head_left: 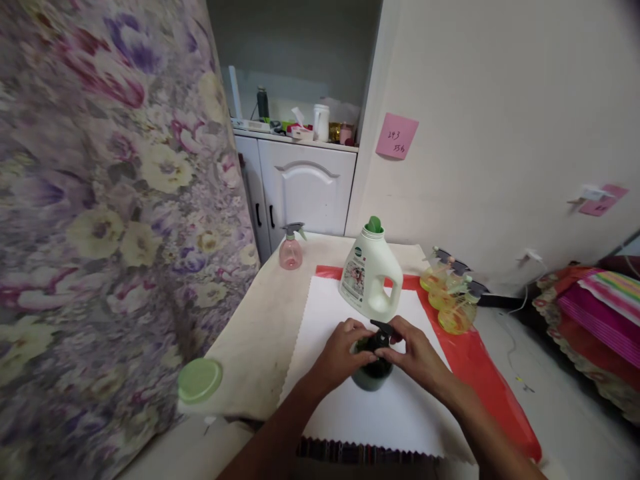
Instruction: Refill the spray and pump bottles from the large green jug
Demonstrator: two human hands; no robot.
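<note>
A small dark green spray bottle [373, 375] stands on a white cloth [360, 407] near the table's front edge. My left hand [343, 353] wraps around the bottle's left side. My right hand [417, 353] is closed on its black trigger head [384, 331] from the right. Just behind the hands stands a white detergent jug [371, 275] with a green cap.
A pink spray bottle [291, 248] sits at the table's far left. Several yellow spray bottles [453, 300] cluster on the red sheet [480, 373] at right. A green lid [199, 380] lies at the front left corner. Floral curtain on the left, white cabinet behind.
</note>
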